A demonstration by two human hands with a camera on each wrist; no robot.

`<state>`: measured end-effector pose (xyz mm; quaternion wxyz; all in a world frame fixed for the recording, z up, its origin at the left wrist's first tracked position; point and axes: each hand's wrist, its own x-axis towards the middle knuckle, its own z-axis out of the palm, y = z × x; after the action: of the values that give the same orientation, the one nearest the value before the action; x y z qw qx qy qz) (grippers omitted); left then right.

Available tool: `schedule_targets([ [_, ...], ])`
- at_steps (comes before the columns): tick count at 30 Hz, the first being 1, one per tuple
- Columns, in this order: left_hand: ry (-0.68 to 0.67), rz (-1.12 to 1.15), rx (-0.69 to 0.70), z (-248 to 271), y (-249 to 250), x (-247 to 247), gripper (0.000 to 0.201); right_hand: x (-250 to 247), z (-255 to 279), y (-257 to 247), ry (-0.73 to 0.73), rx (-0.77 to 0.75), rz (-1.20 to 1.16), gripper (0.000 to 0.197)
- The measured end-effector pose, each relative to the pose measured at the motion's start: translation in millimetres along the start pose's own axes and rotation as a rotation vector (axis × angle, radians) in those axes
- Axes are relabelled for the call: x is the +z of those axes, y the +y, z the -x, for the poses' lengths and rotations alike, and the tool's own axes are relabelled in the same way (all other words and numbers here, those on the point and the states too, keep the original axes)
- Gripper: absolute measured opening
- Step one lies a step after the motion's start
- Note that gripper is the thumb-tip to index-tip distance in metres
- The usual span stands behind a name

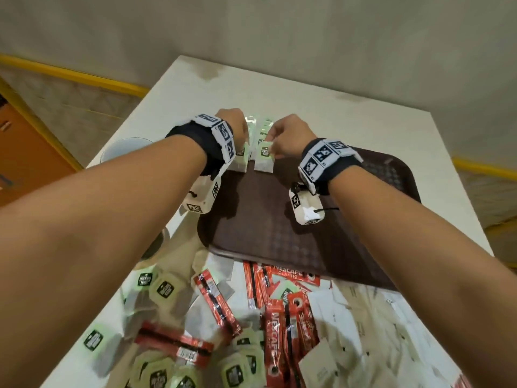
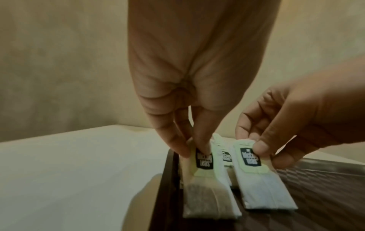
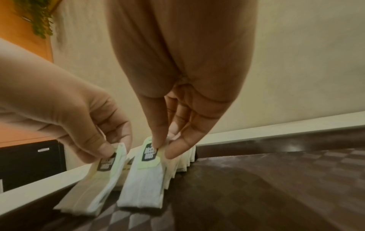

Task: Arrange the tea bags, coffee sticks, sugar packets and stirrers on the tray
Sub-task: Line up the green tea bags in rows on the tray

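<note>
A brown tray lies on the white table. At its far left corner my left hand pinches the top of a tea bag with a green and black tag, whose lower end rests on the tray. Just to its right, my right hand pinches a second tea bag the same way. The left wrist view shows my left hand on its tea bag at the tray's rim. In the right wrist view my right hand holds its tea bag; several more tea bags lean behind it.
Loose tea bags, red coffee sticks and white sugar packets are heaped on the table's near side. A clear cup stands at the table's left edge. Most of the tray floor is bare.
</note>
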<state>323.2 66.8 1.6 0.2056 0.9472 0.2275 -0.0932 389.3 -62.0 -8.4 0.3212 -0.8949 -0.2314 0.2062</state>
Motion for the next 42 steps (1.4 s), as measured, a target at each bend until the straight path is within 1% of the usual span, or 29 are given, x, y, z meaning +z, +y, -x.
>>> schedule_targets([
  [4,0.05,0.017,0.045,-14,-1,3,0.019,3,-13,1,0.023,0.01,-0.003,0.018],
  [7,0.098,0.001,0.092,-19,-1,6,0.015,5,-18,1,0.051,0.003,0.058,0.013],
  [11,0.133,-0.019,0.145,-22,-4,8,0.016,9,-22,1,0.079,0.006,0.094,0.013],
  [14,0.147,-0.03,0.155,-23,-5,11,0.018,12,-25,4,0.08,0.022,0.098,0.013],
  [17,0.142,-0.058,0.148,-20,-6,13,0.024,14,-25,5,0.091,0.019,0.125,0.009],
  [19,0.145,-0.092,0.158,-15,-4,11,0.026,11,-21,4,0.112,0.004,0.129,0.012],
  [22,0.19,-0.121,0.209,2,-1,-4,0.024,2,-2,0,0.14,-0.065,0.135,0.013],
  [23,0.192,-0.119,0.223,11,0,-12,0.024,-2,10,-4,0.12,-0.094,0.131,0.012],
  [25,0.154,-0.119,0.266,37,1,-30,0.021,-6,40,-13,0.023,-0.157,0.132,0.012],
  [28,0.089,-0.117,0.38,97,-4,-52,0.013,2,91,-28,-0.199,-0.273,0.159,0.011],
  [30,0.006,-0.107,0.402,144,-18,-57,0.011,15,119,-37,-0.374,-0.343,0.181,0.008],
  [32,-0.096,-0.094,0.391,189,-40,-53,0.011,35,140,-47,-0.513,-0.442,0.282,0.013],
  [33,-0.15,-0.079,0.373,208,-52,-49,0.012,46,148,-51,-0.547,-0.495,0.351,0.012],
  [34,-0.202,-0.071,0.337,225,-65,-44,0.013,60,155,-55,-0.57,-0.554,0.406,0.007],
  [35,-0.244,-0.084,0.288,241,-77,-37,0.013,73,162,-58,-0.582,-0.601,0.446,0.009],
  [36,-0.267,-0.115,0.232,254,-90,-29,0.012,87,166,-60,-0.592,-0.636,0.48,0.017],
  [38,-0.241,-0.174,0.111,274,-114,-11,0.006,110,171,-63,-0.591,-0.648,0.544,0.022],
  [40,-0.167,-0.177,0.001,283,-132,10,0.013,126,176,-65,-0.57,-0.62,0.592,0.026],
  [42,-0.114,-0.135,-0.079,283,-137,28,0.02,136,179,-65,-0.56,-0.586,0.623,0.03],
])
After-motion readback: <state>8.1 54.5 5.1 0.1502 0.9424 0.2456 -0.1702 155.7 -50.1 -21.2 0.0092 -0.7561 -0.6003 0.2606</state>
